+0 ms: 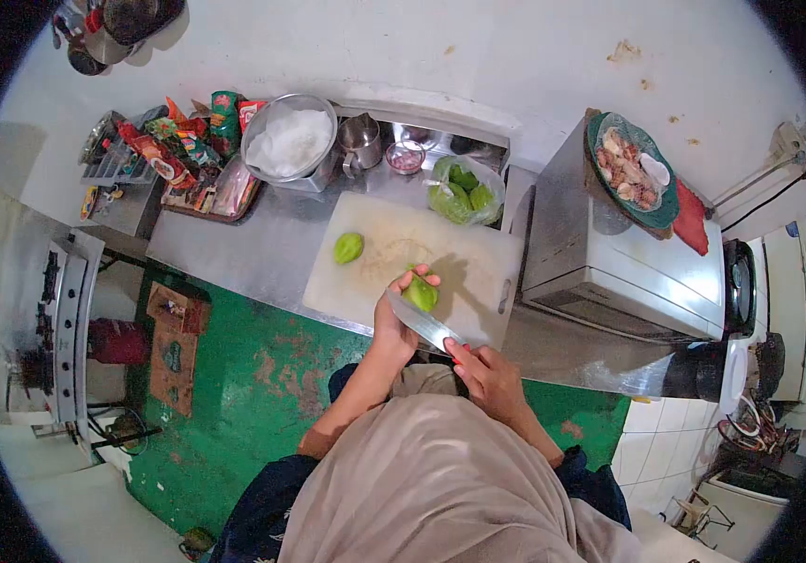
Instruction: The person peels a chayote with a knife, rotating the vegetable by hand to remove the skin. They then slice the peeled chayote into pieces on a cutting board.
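My left hand (393, 324) is closed around a green chayote (422, 295), its fingertips curling over the far side, above the near part of the white cutting board (375, 218). In my right hand (497, 380) is a kitchen knife (424, 325) with a red handle. The broad blade points up and left, overlapping the left palm and the near side of the chayote in this view. Another chayote (348, 248) lies on the left part of the board. Behind the board's right corner sits a clear plastic bag (467, 191) with several green chayotes inside.
Along the back of the steel counter (206, 246) stand a white-filled clear tub (290, 141), a metal cup (360, 144) and a small bowl (406, 158). Packets (187, 141) crowd the left. On the right, a white appliance (628, 272) carries a food plate (628, 169).
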Demonstrator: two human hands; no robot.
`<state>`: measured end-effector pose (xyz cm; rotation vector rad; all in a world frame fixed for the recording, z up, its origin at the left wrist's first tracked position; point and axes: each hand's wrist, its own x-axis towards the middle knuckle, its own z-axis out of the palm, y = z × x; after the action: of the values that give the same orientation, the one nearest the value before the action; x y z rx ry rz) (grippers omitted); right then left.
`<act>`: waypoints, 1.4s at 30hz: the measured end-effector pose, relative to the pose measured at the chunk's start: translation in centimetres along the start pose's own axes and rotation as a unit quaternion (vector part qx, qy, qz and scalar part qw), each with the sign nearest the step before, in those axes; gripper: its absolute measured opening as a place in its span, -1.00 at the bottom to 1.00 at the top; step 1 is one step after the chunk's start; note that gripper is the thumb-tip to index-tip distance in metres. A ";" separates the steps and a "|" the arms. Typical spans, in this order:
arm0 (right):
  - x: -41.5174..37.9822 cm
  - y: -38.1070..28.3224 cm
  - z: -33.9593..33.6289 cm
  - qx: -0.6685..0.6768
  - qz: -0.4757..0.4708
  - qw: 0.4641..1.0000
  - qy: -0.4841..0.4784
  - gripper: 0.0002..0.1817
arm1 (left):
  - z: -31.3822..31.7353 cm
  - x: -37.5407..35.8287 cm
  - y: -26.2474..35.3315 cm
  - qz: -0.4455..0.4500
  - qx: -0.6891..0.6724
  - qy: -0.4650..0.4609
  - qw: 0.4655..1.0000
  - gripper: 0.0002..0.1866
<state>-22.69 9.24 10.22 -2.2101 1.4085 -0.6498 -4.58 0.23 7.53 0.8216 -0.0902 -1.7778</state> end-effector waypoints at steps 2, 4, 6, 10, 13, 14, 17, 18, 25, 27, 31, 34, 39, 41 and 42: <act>0.0 0.0 0.0 0.004 -0.007 1.000 0.011 -0.50 | -0.1 0.1 -0.2 0.004 -0.001 0.001 1.000 -0.66; 0.0 0.0 0.0 0.013 -0.013 1.000 0.024 -0.49 | -0.1 0.2 -0.3 0.009 0.001 -0.001 1.000 -0.66; -0.1 0.2 0.0 0.005 -0.010 1.000 0.017 -0.49 | -0.1 0.2 -0.3 0.014 0.006 -0.004 1.000 -0.66; -0.1 0.5 0.0 0.003 -0.017 1.000 0.016 -0.48 | 0.1 0.1 -0.4 0.012 0.010 -0.001 1.000 -0.67; -0.1 0.2 0.1 -0.003 -0.017 0.999 0.036 -0.49 | 0.3 0.0 -0.6 0.029 0.031 -0.004 0.999 -0.69; -0.1 0.2 0.1 -0.004 -0.017 0.999 0.039 -0.49 | 0.4 -0.1 -0.6 0.034 0.039 -0.008 0.999 -0.70; 0.1 0.1 0.2 -0.006 -0.014 0.999 0.041 -0.49 | 0.3 -0.2 -0.9 0.037 0.046 -0.019 0.998 -0.72; 0.1 0.0 0.0 -0.007 -0.012 0.999 0.038 -0.49 | 0.3 -0.1 -1.0 0.036 0.046 -0.022 0.998 -0.72; 1.2 -0.6 0.2 0.034 -0.017 0.997 0.067 -0.48 | 0.5 -0.1 -1.1 0.041 0.063 -0.006 0.997 -0.73; 1.5 -0.5 0.4 0.039 -0.017 0.997 0.063 -0.48 | 0.4 0.0 -1.0 0.052 0.071 0.002 0.996 -0.74; 2.0 -0.3 1.2 0.035 -0.026 0.997 0.064 -0.48 | -0.1 -0.1 -0.6 0.045 0.074 -0.007 0.996 -0.75; 2.6 -0.6 1.4 0.029 -0.031 0.997 0.067 -0.48 | -0.4 0.1 -0.5 0.043 0.078 -0.001 0.996 -0.76; 3.2 -1.2 1.7 0.037 -0.012 0.997 0.069 -0.50 | -1.0 0.5 0.0 0.039 0.074 0.001 0.997 -0.77; 3.5 -1.4 1.9 0.039 0.001 0.997 0.064 -0.52 | -1.1 0.5 0.1 0.040 0.071 -0.006 0.997 -0.76; 3.6 -1.4 2.0 0.047 0.007 0.997 0.061 -0.52 | -1.2 0.4 0.2 0.041 0.070 -0.009 0.997 -0.76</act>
<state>-19.14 6.73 10.03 -2.1181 1.4198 -0.8404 -3.76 0.16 6.47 0.8892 -0.2595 -1.7161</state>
